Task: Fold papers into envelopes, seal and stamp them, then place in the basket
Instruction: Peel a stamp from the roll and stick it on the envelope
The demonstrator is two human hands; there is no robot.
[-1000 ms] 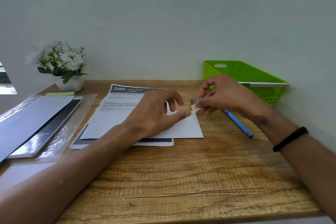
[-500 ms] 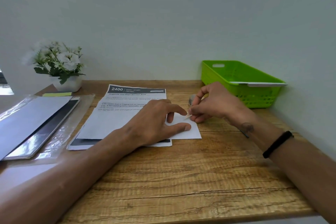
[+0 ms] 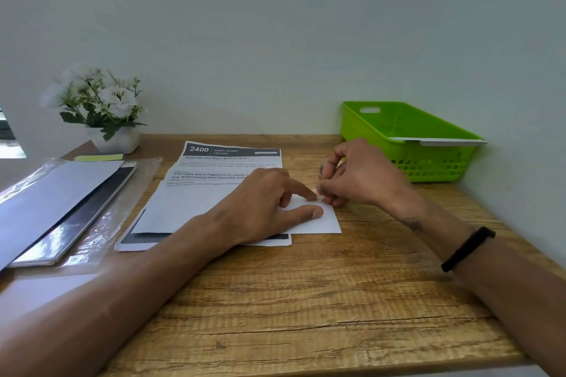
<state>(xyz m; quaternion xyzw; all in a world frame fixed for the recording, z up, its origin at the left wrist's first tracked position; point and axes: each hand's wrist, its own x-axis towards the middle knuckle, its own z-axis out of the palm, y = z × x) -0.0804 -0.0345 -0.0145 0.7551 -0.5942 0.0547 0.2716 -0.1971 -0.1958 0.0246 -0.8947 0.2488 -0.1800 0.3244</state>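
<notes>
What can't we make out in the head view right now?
- Small piece pinched by the right hand: hidden by the fingertips, too small to identify.
- Envelope middle: covered by the left hand.
- Printed sheet: small text blurred, lower part under the envelope.
- Green basket floor: hidden by its near wall.
- Folders: cut off at the left edge.

A potted white flower plant (image 3: 101,107) stands beside stacked folders (image 3: 61,205).

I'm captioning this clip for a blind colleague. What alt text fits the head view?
Two hands work on a white envelope on a wooden desk: the left hand presses it flat while the right hand pinches a small piece at its top edge. A green basket sits right; a flower pot back left.
</notes>
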